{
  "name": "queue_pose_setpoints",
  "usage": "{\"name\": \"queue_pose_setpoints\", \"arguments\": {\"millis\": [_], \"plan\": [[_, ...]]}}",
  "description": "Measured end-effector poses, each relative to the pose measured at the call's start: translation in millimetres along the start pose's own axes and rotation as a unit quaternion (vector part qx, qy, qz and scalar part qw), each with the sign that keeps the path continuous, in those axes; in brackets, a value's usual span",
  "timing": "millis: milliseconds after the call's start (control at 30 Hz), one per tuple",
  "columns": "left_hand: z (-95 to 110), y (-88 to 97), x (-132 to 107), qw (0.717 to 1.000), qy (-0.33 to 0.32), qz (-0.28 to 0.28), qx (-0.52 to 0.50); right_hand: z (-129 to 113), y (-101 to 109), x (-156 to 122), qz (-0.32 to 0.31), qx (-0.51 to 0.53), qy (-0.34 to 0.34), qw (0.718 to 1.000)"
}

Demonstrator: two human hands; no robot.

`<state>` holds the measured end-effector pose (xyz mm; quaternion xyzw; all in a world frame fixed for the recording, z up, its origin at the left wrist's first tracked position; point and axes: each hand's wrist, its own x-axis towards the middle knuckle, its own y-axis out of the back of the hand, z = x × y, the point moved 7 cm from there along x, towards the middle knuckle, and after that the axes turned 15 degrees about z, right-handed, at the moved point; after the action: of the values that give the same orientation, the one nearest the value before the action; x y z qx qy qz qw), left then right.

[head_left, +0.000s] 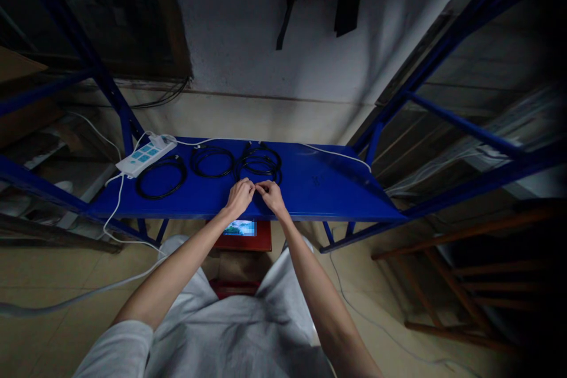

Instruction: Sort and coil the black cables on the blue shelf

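Observation:
My left hand (240,195) and my right hand (271,195) meet at the front middle of a blue metal shelf (336,189). Both have their fingers pinched together, fingertips touching; what they pinch is too small to make out. Just beyond them lies a coiled black cable (260,162). Two more black cable coils (211,160) (160,176) lie to its left on the shelf. A white power strip (145,155) with blue switches rests at the shelf's back left corner.
Blue rack uprights (110,85) (443,47) frame the shelf. A white cord (116,201) hangs off the left edge to the floor. A red box with a lit screen (241,231) sits under the shelf. Wooden frames (465,283) lean at right.

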<state>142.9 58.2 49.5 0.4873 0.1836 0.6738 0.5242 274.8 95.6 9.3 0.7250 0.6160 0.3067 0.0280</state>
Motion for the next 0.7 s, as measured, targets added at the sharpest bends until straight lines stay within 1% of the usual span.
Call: {"name": "queue_pose_setpoints", "arguments": {"millis": [167,333,433,567,700], "plan": [[-7,-3.1,-4,0.997,-0.008,0.046,-0.062,0,0,2,-0.017,-0.019,0.006,1.000],[-10,2.0,-7,0.993,-0.026,0.094,-0.069,-2,1,0,-0.031,0.000,0.017,0.999],[-11,2.3,-6,0.990,-0.024,0.095,-0.105,-4,2,-1,-0.039,0.008,0.024,0.999],[-16,-1.2,-5,0.984,-0.004,0.088,-0.152,-7,2,-1,-0.042,0.002,0.026,0.999],[-23,-4.0,-4,0.979,0.014,0.097,-0.178,-4,0,1,-0.041,-0.009,0.001,0.999]]}}
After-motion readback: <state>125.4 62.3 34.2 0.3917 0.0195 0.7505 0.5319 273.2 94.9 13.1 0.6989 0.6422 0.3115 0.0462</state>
